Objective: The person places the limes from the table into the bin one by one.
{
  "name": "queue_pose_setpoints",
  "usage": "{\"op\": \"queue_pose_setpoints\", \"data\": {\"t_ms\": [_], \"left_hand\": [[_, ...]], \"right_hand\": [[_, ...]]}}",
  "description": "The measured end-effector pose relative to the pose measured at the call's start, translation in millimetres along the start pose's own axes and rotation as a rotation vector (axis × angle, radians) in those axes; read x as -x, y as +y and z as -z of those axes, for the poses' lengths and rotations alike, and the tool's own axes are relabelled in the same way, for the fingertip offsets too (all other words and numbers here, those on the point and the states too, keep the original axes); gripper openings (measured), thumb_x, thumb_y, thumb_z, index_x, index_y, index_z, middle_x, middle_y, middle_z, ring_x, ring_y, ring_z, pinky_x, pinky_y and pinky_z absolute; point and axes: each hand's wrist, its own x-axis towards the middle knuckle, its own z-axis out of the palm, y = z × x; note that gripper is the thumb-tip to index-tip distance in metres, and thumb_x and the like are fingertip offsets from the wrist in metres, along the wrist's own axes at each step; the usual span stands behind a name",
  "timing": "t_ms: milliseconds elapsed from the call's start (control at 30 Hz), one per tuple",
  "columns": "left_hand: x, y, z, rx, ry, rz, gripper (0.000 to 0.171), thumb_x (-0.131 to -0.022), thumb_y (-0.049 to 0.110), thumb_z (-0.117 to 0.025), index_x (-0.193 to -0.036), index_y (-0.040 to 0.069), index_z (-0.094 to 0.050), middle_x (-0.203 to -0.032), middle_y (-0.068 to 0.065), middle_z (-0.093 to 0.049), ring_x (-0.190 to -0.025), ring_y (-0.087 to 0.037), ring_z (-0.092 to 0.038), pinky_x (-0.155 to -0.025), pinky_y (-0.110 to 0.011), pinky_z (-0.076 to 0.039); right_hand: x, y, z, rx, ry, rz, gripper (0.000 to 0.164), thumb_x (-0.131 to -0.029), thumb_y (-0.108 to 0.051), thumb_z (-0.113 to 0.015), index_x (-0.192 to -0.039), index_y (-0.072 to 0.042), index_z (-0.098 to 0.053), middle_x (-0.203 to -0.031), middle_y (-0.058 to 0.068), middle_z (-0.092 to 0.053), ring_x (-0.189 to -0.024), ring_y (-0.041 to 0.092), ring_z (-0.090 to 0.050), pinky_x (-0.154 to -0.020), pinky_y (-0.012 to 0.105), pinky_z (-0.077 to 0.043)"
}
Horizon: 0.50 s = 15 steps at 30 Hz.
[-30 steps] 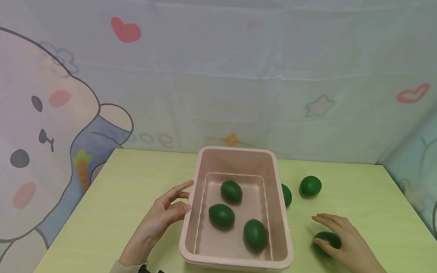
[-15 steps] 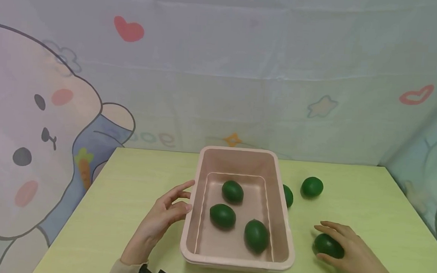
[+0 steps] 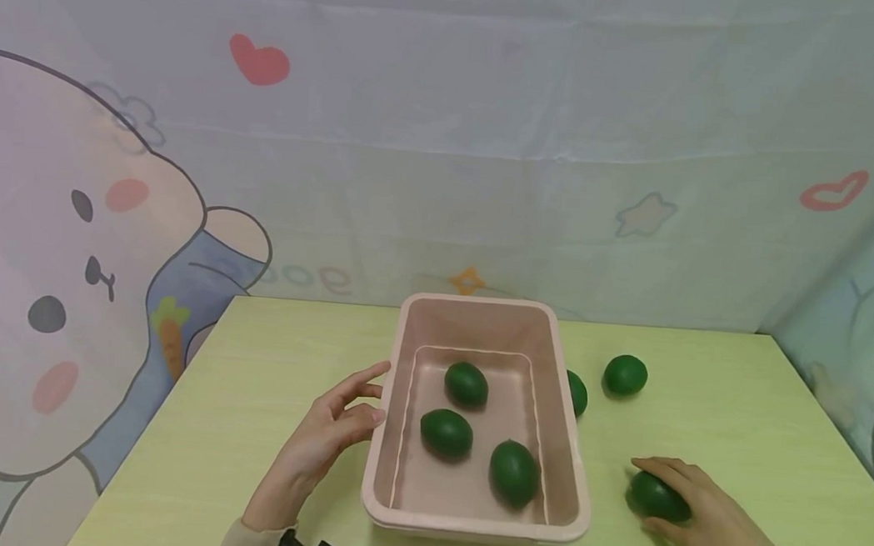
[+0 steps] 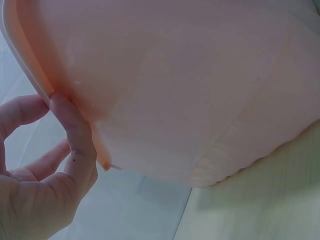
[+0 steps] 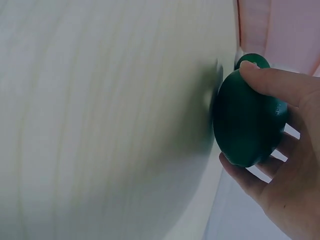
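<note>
In the head view, my left hand (image 3: 325,433) holds the left rim of a pale pink plastic box (image 3: 474,526). Thumb and finger pinch that rim in the left wrist view, where the box's outer wall (image 4: 165,85) fills most of the picture. Inside the box lie a lime (image 3: 466,384) at the back, another lime (image 3: 445,433) at the left and a third lime (image 3: 513,473) at the front right. Right of the box, my right hand (image 3: 715,520) grips a dark green lime (image 3: 659,497). In the right wrist view, thumb and fingers curve round this lime (image 5: 247,120), close to the tabletop.
Behind the box's right wall, one lime (image 3: 576,393) is partly hidden. Another lime (image 3: 625,375) lies farther right on the pale yellow-green table (image 3: 267,354). A cloth backdrop (image 3: 444,156) with cartoon prints hangs along the table's back edge.
My right hand has come down around the near-right lime, its fingers closing on it. My left hand stays at the box rim. The view has shifted slightly.
</note>
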Motion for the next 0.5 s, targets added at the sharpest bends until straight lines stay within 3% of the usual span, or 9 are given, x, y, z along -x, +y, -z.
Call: {"op": "queue_pose_setpoints", "data": {"t_ms": [500], "left_hand": [[0.2,-0.7,0.3,-0.011,-0.008,-0.005,0.063,-0.09,0.007,-0.061,-0.148,0.011,-0.036,-0.12,-0.007,-0.047,-0.089,-0.008,-0.064,-0.082,-0.03,-0.054]], "right_hand": [[0.3,-0.7,3.4,-0.006,-0.026,-0.027,0.071,-0.065,-0.03,-0.087,-0.129,-0.024,-0.058,-0.119,-0.005,-0.06,-0.104,0.017,-0.057,-0.082,0.036,-0.053]]}}
